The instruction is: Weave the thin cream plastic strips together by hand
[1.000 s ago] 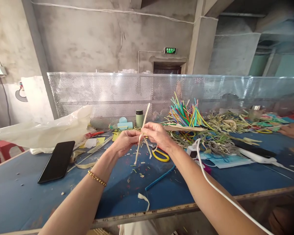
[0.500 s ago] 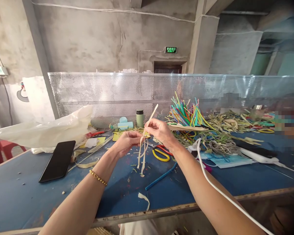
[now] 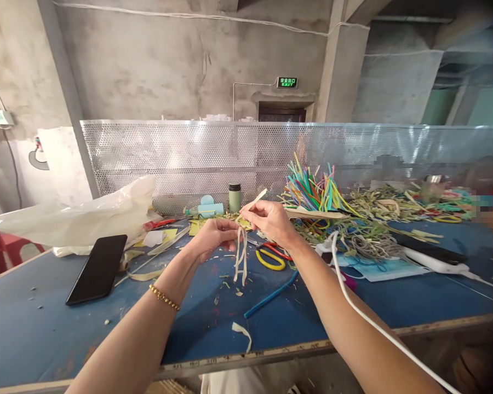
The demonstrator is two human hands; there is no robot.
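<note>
Pale, flat plant-fibre strips (image 3: 241, 257) hang in several tails between my hands, above the blue table. My left hand (image 3: 215, 237) is closed in a pinch on the strips where they meet. My right hand (image 3: 268, 220) pinches a strip as well, whose upper end slants up and to the right past the fingers. How the strips cross or knot at the fingertips is too small to make out. Just behind and below my right hand lie scissors (image 3: 270, 260) with yellow and red handles. A blue pipe-cleaner-like stick (image 3: 269, 295) rests closer to me.
A black phone (image 3: 97, 269) and a plastic bag (image 3: 107, 210) are at left. Behind my hands stands a green bottle (image 3: 234, 198). Colourful sticks (image 3: 312, 186), tangled strips (image 3: 378, 208) and a blue mask (image 3: 388, 268) lie at right. A white cable (image 3: 355, 306) crosses my right forearm.
The upright strip end has tipped over to the right with my right hand. The hanging tails have drawn closer together below my left hand, which has barely moved.
</note>
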